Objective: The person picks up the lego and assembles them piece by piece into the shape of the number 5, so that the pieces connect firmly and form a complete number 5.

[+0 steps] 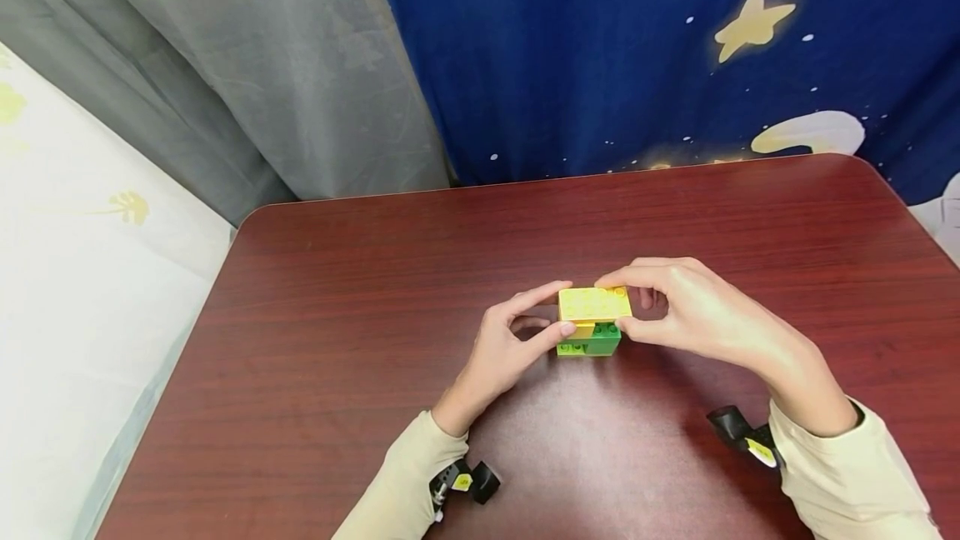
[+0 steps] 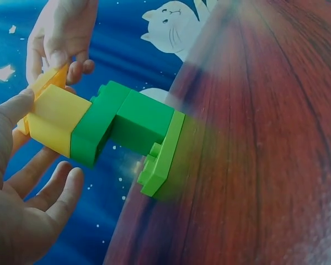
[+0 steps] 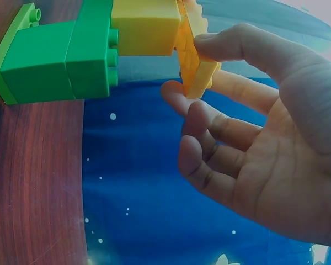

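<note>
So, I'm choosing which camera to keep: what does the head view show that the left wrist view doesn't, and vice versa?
Only the head view: the grey curtain, cream sleeves and black wrist cameras.

Only the left wrist view: the printed cat's face.

Both: the left hand, the right hand, the thin yellow brick, and below it the thicker yellow brick, dark-green bricks and light-green brick; also the wood-grain table and blue curtain.

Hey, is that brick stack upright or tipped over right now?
Upright: the light green plate sits on the table, with the green bricks above it and the yellow brick higher still.
</note>
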The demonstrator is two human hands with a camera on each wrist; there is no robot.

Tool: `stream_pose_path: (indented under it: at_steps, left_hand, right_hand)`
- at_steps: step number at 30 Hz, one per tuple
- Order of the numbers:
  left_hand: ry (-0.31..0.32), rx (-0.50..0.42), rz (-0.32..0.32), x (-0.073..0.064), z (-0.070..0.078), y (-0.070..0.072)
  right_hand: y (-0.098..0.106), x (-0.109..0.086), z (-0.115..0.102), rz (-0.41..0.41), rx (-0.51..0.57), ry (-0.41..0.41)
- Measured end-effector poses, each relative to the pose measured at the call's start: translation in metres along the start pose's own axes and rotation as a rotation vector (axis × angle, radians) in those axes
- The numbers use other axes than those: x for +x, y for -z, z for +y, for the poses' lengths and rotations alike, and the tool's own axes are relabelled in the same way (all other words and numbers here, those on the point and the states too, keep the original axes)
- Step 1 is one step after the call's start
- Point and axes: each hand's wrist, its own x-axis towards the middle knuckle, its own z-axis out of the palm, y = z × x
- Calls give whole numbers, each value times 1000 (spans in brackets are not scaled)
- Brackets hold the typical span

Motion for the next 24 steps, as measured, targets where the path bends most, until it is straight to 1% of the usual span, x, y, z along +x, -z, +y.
stream_pose_path:
  at_steps: [8,18,21,24]
  left_hand:
    - [22,-13,-14,2,1,1]
    - [33,-30,-18,3,1,3]
    - [33,-25,-26,3,2,3]
    - [31,-16,-35,3,2,3]
  right_hand:
    - [-1,0,1,-13,4,-12]
    - [-1,2,-1,-6,-11,-22]
    - [-1,2,-2,-19,-9,-45]
    - [0,2,-3,-39,3,-90]
